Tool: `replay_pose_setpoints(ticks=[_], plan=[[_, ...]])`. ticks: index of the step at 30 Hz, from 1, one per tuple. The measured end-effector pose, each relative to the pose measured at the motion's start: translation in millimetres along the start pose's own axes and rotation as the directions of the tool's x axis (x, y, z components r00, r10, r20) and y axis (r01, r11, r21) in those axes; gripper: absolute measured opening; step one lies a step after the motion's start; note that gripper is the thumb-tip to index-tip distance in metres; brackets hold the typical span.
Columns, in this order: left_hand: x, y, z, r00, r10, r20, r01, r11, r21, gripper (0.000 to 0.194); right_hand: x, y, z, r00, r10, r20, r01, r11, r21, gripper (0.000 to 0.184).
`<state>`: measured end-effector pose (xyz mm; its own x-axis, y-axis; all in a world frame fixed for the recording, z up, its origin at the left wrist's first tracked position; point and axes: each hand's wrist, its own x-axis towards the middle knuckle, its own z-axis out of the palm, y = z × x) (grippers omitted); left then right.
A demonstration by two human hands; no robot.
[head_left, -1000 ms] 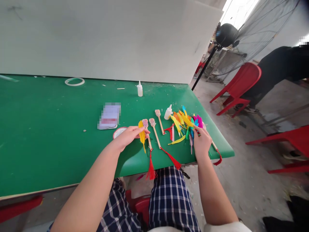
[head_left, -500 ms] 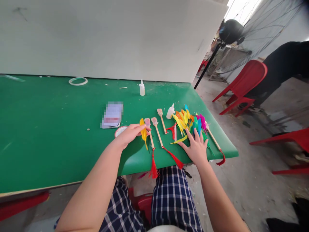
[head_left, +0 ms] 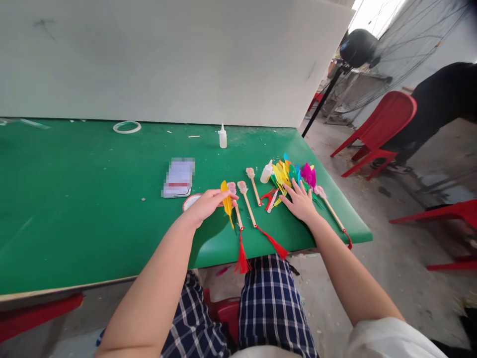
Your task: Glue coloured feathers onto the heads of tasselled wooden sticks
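Between the fingers of my left hand [head_left: 209,204] is a yellow-orange feather [head_left: 227,206], held upright with its quill pointing down. My right hand [head_left: 301,204] lies with spread fingers on the near side of a heap of coloured feathers [head_left: 282,173], yellow, green, blue and magenta. Beside the left hand lie wooden sticks with pinkish decorated heads, one [head_left: 248,206] ending in a red tassel [head_left: 275,243]. A shorter-looking stick [head_left: 254,186] lies farther back, and another stick [head_left: 333,211] lies right of the heap. A small white squeeze bottle [head_left: 267,172] leans at the heap's left.
A phone [head_left: 179,176] lies on the green table [head_left: 93,214], and a round, red-rimmed item [head_left: 191,201] is partly under my left hand. A second squeeze bottle [head_left: 222,136] and a tape roll [head_left: 127,128] stand farther back. Red chairs [head_left: 391,119] and a person in dark clothes [head_left: 428,109] are at right.
My right hand has pushed farther into the feather heap, and the feathers have shifted away from me and bunched up. The left hand still holds the yellow-orange feather. The view has shifted slightly.
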<state>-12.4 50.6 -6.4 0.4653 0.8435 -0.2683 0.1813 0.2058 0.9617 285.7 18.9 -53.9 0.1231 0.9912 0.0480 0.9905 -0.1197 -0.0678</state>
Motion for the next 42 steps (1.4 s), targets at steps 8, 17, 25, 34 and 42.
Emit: replay_pose_setpoints(ticks=[8, 17, 25, 34, 42], plan=[[-6, 13, -2.1, 1.0, 0.003, -0.026, -0.002, 0.999, 0.054, 0.04, -15, -7, -6, 0.944, 0.08, -0.32, -0.073, 0.997, 0.034, 0.053], [-6, 14, -3.9, 0.998, 0.039, -0.044, -0.041, 0.999, -0.032, 0.036, 13, -4, 11, 0.994, 0.108, -0.024, -0.108, 0.994, 0.011, 0.054], [-6, 13, -7.2, 0.996, 0.042, -0.083, -0.044, 0.999, -0.024, 0.041, -6, -49, -24, 0.948, -0.045, -0.315, 0.072, 0.995, 0.076, 0.041], [-8, 16, -7.2, 0.992, 0.052, -0.117, -0.054, 0.998, -0.013, 0.039, -19, -119, -25, 0.979, -0.188, 0.084, 0.196, 0.974, -0.113, 0.025], [-9, 17, -5.7, 0.995, 0.056, -0.082, -0.057, 0.998, -0.007, 0.039, 7, -111, -26, 0.997, -0.08, 0.022, 0.082, 0.983, -0.167, 0.024]])
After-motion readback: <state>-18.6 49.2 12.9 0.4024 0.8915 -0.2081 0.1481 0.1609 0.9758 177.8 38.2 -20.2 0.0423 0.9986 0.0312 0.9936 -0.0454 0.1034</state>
